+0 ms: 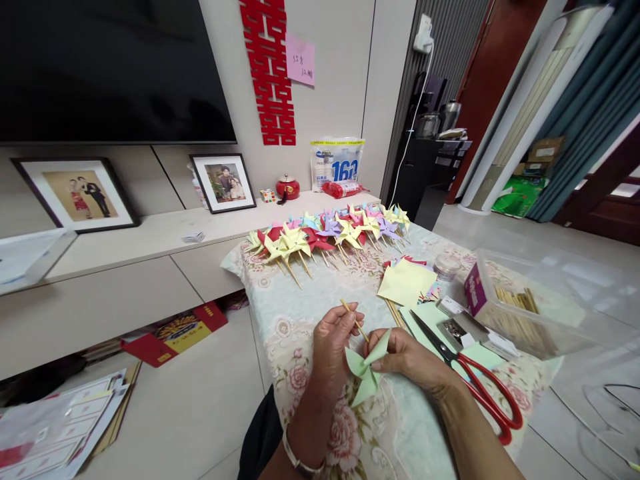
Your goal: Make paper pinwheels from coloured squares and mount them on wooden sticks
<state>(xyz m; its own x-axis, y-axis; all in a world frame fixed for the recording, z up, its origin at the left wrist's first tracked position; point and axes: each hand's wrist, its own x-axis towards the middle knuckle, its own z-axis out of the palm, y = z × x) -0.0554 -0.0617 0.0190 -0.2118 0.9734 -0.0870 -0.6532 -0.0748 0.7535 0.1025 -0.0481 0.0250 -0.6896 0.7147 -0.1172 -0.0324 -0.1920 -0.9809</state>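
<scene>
My left hand is closed around a thin wooden stick that pokes up past my fingers. My right hand pinches a pale green paper pinwheel against that stick. Both hands hover over a table covered with a floral cloth. At the far end of the table lies a row of finished pinwheels in yellow, red, purple and blue, each on a stick.
Red-handled scissors lie just right of my right hand. Yellow and green paper squares, a small round tin and a clear plastic box holding sticks sit on the right. A TV shelf with framed photos stands on the left.
</scene>
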